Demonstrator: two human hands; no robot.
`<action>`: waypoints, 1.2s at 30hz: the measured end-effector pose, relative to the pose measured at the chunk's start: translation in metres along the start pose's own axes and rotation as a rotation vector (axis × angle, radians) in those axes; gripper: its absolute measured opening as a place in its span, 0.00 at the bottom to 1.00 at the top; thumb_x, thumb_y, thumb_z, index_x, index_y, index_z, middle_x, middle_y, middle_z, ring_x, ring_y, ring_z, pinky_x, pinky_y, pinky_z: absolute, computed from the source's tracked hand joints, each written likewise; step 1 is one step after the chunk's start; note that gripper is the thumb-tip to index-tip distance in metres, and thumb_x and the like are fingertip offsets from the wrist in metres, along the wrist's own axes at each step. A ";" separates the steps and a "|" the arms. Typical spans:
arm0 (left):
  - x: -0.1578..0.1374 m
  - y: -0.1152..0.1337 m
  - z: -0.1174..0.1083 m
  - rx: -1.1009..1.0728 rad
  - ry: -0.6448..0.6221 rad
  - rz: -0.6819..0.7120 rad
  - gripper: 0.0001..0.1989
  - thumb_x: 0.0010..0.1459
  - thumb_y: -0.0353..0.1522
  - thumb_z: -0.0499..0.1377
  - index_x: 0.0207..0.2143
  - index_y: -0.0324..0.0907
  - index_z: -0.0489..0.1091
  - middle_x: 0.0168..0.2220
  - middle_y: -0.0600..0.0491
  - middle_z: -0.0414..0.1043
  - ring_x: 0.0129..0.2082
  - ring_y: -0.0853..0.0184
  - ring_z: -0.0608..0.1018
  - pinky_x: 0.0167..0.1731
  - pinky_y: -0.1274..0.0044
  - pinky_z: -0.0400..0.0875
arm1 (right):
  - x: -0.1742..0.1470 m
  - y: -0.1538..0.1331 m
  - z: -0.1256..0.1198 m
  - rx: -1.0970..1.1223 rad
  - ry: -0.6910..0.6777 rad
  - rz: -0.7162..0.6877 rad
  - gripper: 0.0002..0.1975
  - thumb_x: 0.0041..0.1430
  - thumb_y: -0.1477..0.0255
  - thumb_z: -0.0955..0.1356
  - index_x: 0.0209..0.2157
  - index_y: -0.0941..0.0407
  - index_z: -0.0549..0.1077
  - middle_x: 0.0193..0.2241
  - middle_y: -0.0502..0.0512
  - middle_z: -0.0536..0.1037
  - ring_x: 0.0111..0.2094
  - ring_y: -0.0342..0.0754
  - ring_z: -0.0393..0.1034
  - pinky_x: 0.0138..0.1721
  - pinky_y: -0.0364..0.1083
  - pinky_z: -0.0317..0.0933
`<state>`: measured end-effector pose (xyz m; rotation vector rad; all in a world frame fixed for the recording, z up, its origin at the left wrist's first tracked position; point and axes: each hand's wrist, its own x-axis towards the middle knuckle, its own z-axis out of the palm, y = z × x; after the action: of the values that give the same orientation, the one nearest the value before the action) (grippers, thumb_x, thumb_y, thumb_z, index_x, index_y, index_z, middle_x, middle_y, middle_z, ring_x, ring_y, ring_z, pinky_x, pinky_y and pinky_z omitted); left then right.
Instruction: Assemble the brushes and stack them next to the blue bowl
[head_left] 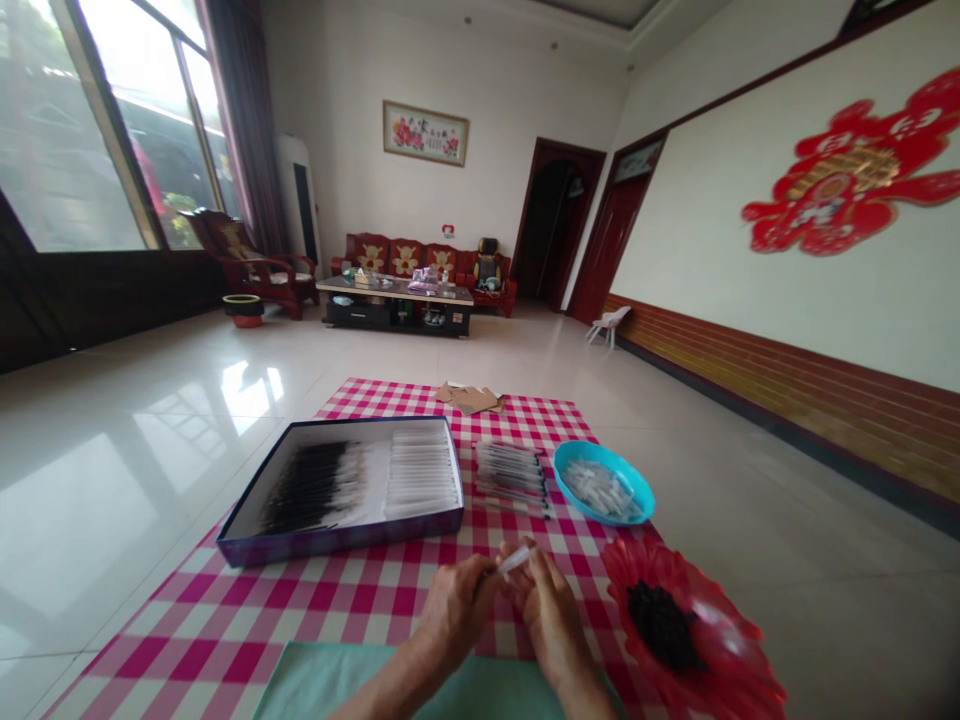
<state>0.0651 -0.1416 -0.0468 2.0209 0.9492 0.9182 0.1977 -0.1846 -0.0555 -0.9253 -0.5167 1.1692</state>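
Low over the checked tablecloth, my left hand [459, 598] and my right hand [546, 597] meet with their fingers closed. A small whitish translucent tapered tube [514, 560] spans the gap between them, one end at each hand's fingertips. Whatever else the left fingers hold is hidden. Just beyond my hands lies a row of slim pen-like sticks [513, 476], clear with dark ends. To the left, a shallow dark-blue box [337, 543] holds a bundle of thin black sticks [311, 485] beside a stack of white translucent tubes [422, 475].
A blue bowl [651, 492] of small translucent pieces stands right of the row. Nearer, a red flower-shaped dish [731, 640] holds small black parts. Torn cardboard [472, 399] lies at the cloth's far end. A green cloth [322, 680] is under my forearms.
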 end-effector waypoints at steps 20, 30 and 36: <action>-0.025 0.017 -0.013 -1.180 -0.528 -0.824 0.16 0.48 0.42 0.62 0.31 0.40 0.63 0.16 0.63 0.55 0.11 0.81 0.52 0.12 0.86 0.43 | -0.025 -0.022 0.023 -0.029 -0.206 -0.054 0.10 0.51 0.62 0.70 0.30 0.55 0.74 0.25 0.51 0.76 0.23 0.44 0.67 0.24 0.43 0.61; -0.010 0.006 -0.002 -0.066 0.056 -0.074 0.11 0.57 0.38 0.54 0.28 0.41 0.68 0.20 0.56 0.66 0.19 0.72 0.68 0.20 0.81 0.57 | -0.013 -0.010 0.020 0.096 -0.073 0.025 0.19 0.50 0.55 0.69 0.39 0.54 0.73 0.34 0.55 0.79 0.36 0.51 0.73 0.36 0.49 0.65; -0.012 0.015 -0.004 0.180 0.180 0.203 0.13 0.61 0.35 0.48 0.27 0.43 0.68 0.24 0.53 0.68 0.27 0.68 0.70 0.28 0.78 0.62 | -0.014 -0.003 0.028 0.051 0.052 -0.124 0.09 0.49 0.64 0.72 0.29 0.55 0.75 0.29 0.52 0.79 0.34 0.48 0.72 0.40 0.47 0.64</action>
<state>0.0606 -0.1572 -0.0360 2.2474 0.9648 1.1771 0.1739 -0.1885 -0.0360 -0.8657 -0.4929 1.0397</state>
